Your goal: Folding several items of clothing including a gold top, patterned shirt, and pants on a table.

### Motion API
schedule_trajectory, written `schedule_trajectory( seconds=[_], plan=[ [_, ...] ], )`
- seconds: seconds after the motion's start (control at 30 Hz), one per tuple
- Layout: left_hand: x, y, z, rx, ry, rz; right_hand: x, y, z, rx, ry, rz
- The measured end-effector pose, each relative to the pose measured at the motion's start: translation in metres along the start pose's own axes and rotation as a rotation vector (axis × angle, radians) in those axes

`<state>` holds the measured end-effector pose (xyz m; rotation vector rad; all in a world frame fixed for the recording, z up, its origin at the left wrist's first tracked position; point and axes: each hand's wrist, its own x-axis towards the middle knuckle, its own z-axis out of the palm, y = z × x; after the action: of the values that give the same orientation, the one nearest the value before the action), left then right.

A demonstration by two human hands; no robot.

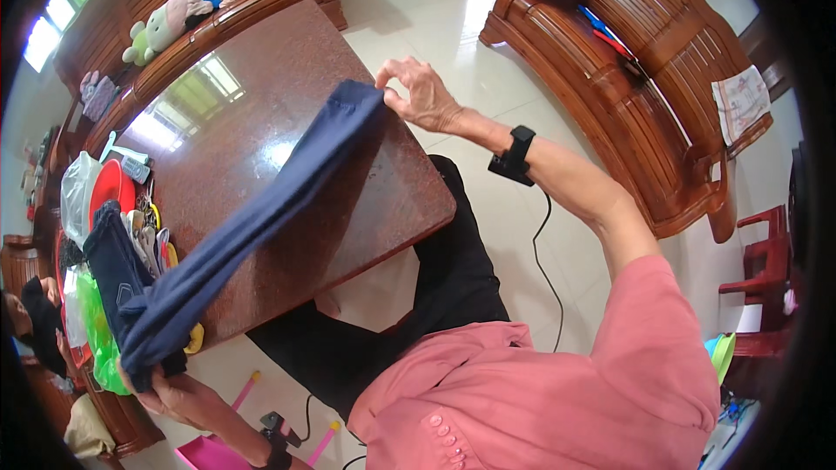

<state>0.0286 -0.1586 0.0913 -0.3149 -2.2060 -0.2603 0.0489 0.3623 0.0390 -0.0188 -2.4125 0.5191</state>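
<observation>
A navy fabric garment [261, 209], long and narrow like a trouser leg, is stretched slantwise above the tabletop. My right hand [421, 96] pinches one corner of its ribbed cuff [353, 96] between thumb and fingers. At the lower left, my left hand [173, 398] grips the bunched other end, and its fingers are partly hidden by cloth. Just behind that end lies a dark denim garment [112, 248] with light stitching. The polished reddish-brown table [392, 209] is under the stretched cloth.
Along the table's left side are a red plastic bowl [112, 186], a clear plastic bag [80, 189], a green bag [98, 333], scissors [153, 212] and a small bottle [135, 170]. Wooden benches [588, 78] stand around. Another person [42, 320] is at the far left. A pink dustpan [209, 454] lies below.
</observation>
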Motion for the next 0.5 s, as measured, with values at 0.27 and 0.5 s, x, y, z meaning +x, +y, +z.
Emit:
schedule_trajectory(
  seconds=[0.27,0.5],
  plan=[
    [-0.010,0.009,0.010,-0.826,0.119,-0.619,-0.017,-0.005,0.001,0.194,-0.088,-0.041],
    [-0.001,0.017,0.011,-0.750,0.100,-0.569,-0.021,-0.023,0.016,-0.010,-0.329,-0.042]
  ],
)
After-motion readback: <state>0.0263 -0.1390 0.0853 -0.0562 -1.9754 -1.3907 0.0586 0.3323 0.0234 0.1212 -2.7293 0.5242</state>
